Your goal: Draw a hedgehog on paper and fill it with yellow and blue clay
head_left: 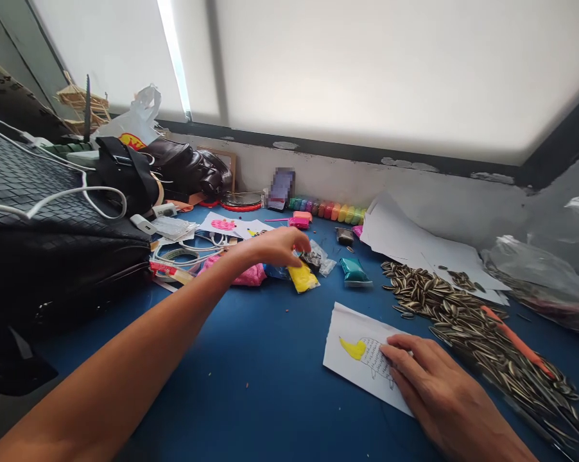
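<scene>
My left hand (282, 246) reaches out over a small cluster of packets, its fingers curved with a gap between thumb and fingers. Just below it lies a yellow clay packet (303, 277), and beside that a clear plastic bag (322, 258) with dark contents. My right hand (429, 382) lies on the right part of a white paper (345, 371), fingers bent a little and resting flat. On this paper is a drawn animal with a yellow-filled head and a line-patterned body (372, 355), partly covered by my fingers. A teal clay packet (355, 272) sits beyond the paper.
Striped sunflower seeds (443, 301) spread along the right, with an orange stick-like tool (517, 341) on them. White sheets (405, 228) and a clear bag (544, 276) lie behind. A row of coloured clay (330, 210) lines the wall. A black bag (53, 256) bounds the left.
</scene>
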Tool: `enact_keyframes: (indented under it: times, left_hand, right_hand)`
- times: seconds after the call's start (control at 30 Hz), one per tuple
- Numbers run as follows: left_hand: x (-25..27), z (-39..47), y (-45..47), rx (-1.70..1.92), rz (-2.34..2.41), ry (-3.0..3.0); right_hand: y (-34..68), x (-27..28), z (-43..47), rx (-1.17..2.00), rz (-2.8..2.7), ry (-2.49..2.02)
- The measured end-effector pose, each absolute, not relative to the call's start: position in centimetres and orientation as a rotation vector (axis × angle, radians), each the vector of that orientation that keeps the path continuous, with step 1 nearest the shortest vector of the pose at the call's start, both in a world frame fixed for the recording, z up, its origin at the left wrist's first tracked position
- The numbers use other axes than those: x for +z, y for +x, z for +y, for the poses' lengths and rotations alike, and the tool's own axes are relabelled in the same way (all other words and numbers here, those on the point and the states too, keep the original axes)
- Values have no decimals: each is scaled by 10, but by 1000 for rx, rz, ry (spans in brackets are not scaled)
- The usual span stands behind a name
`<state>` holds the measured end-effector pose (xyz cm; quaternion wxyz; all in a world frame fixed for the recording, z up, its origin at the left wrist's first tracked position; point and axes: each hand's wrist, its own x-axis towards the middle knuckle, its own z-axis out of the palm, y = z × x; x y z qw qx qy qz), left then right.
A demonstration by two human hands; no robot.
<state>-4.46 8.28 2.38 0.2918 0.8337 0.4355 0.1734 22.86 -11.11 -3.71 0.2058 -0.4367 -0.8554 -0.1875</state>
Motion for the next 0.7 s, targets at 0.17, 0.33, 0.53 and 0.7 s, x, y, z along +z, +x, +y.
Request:
enact_keyframes:
  times: [0.17,0.33,0.53,0.7]
  left_hand:
    - [20,74,-38,301,1116,2394]
    - [-1,76,-19,480,1305,2431]
    - [2,83,-26,481,1332,2429]
    - [26,84,-50,268,1259,2414]
  right_hand:
    - [228,-37,-111,-486,-2378,-1223]
    - [228,-36,-111,-520,-2379,-1208]
    - [227,-34,-111,-547,-2396,-1181]
    - [227,-34,-111,-570,-2396,-1182]
